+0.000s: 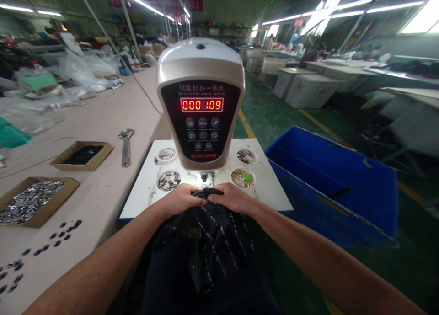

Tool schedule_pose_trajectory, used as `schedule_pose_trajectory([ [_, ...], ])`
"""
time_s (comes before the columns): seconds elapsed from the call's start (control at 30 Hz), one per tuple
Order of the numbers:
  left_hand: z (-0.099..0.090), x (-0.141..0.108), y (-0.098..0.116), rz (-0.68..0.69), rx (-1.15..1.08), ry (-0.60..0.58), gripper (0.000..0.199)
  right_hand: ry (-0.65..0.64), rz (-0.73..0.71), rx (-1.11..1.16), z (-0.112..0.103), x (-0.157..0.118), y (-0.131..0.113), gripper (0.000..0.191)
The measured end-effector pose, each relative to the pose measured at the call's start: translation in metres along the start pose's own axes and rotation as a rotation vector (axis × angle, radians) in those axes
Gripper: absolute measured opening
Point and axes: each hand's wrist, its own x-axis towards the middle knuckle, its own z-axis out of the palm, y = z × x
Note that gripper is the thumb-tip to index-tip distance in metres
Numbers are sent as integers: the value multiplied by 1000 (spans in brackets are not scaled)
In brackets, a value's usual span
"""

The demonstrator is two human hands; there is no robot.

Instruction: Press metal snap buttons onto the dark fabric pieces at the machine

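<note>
Together, the left hand [183, 200] and right hand [233, 198], nearly closed, pinch dark printed cloth [219, 235].

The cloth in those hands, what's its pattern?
Black cloth with slanting rows of small white lettering, best seen in the head view.

Beneath the left grip [180, 200] and right grip [236, 198], the black cloth [219, 242] falls into shadow, its lower end indistinct, some white lettering too small to read. Far left of both, the view's edge cuts off a box [57, 205] of metal pieces. Above, the machine's [202, 68] button labels blur; farther off right, a person [311, 55] is smeared.
</note>
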Motion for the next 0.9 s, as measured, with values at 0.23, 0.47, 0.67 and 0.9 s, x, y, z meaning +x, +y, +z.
schedule_pose_trajectory([
  [0.23,-14,17,6,46,56,74,28,136,13,-139,-11,23,0,28],
  [0.47,-21,28,11,54,124,148,28,159,2,-98,-14,37,-3,25],
  [0.67,-24,31,18,42,170,197,24,184,65,-40,-13,41,-3,22],
  [0.9,-27,35,10,-17,69,139,26,144,100,9,-13,43,1,23],
])
